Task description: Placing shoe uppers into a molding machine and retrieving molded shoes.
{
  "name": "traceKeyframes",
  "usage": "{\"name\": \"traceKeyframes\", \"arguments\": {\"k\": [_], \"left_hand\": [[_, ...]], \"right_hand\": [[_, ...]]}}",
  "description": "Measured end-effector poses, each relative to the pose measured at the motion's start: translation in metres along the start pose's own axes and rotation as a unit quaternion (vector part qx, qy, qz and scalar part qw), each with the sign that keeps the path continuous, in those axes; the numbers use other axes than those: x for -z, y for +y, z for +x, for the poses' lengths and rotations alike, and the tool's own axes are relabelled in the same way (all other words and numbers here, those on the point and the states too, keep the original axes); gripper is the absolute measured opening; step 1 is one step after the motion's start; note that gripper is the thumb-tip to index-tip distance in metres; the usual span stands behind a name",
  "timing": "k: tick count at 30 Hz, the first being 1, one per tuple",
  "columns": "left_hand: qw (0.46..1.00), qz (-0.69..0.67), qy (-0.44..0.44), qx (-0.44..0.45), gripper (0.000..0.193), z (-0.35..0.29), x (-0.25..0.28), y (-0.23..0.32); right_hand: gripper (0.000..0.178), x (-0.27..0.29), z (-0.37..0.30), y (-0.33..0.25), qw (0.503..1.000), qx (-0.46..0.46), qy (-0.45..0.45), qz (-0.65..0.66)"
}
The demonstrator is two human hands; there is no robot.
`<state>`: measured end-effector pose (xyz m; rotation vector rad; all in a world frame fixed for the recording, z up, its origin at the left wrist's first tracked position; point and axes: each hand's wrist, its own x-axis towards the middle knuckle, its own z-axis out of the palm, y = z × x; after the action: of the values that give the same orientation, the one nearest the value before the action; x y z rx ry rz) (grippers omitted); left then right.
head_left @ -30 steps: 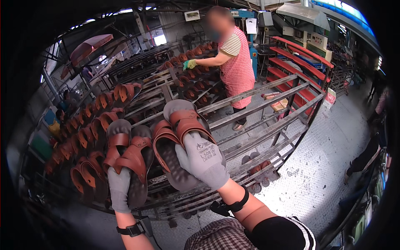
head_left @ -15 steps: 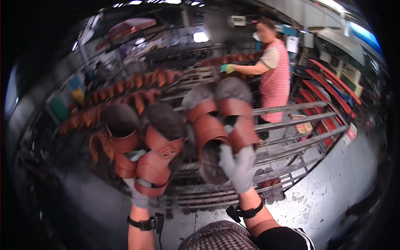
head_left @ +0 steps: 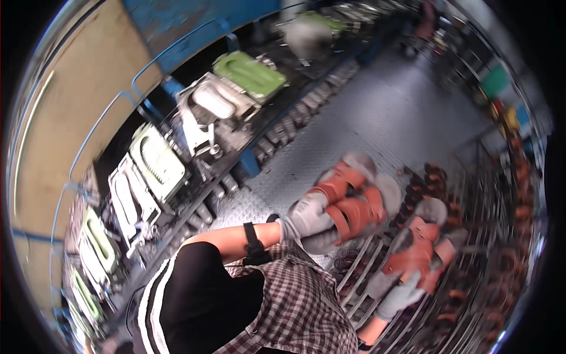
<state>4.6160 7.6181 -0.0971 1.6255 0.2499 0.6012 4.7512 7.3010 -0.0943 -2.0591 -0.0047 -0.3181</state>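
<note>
In each hand, both in grey gloves, I carry a pair of reddish-brown leather sandals with broad straps. My left hand (head_left: 306, 215) is closed on one pair (head_left: 354, 212), held tilted near the middle of the view. Rounded grey ends, which look like shoe lasts, stick out of the straps. Lower and to the right, my right hand (head_left: 402, 295) grips the near end of the other pair (head_left: 415, 245), in front of a rack. The two pairs hang apart. Some of my fingers are hidden behind the leather, and motion blurs the right pair.
At left runs a machine line with opened moulds, among them a green one (head_left: 250, 74) and a silver-white one (head_left: 156, 162), behind a blue rail (head_left: 88, 150). Grey metal floor (head_left: 407, 100) stretches between it and the metal rack (head_left: 359, 271), where more brown sandals (head_left: 510, 259) stand.
My view has swung left, from the rack and a co-worker in a striped apron to the machine line. Both pairs of sandals came along in my hands. The co-worker is out of view.
</note>
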Motion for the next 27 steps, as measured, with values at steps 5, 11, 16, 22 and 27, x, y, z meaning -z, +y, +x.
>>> {"name": "traceKeyframes", "arguments": {"k": [5, 11, 16, 22, 27], "left_hand": [[0.930, 0.157, 0.225, 0.244, 0.058, -0.014, 0.107, -0.061], [0.853, 0.104, 0.408, 0.308, 0.042, -0.020, 0.201, -0.117], [0.846, 0.017, 0.488, 0.213, 0.038, 0.012, 0.240, -0.121], [0.829, -0.087, 0.526, 0.169, 0.033, 0.092, 0.229, -0.126], [0.827, -0.051, 0.517, 0.215, 0.034, 0.198, 0.223, -0.139]], "right_hand": [[0.034, -0.182, 0.024, -0.025, 0.947, 0.043, -0.305, 0.093], [0.036, -0.357, 0.015, -0.064, 0.839, 0.109, -0.515, 0.133], [0.034, -0.446, 0.024, -0.107, 0.835, 0.166, -0.517, 0.085], [0.034, -0.501, 0.101, -0.129, 0.841, 0.101, -0.518, 0.119], [0.034, -0.562, 0.197, -0.112, 0.872, 0.148, -0.463, 0.067]]}}
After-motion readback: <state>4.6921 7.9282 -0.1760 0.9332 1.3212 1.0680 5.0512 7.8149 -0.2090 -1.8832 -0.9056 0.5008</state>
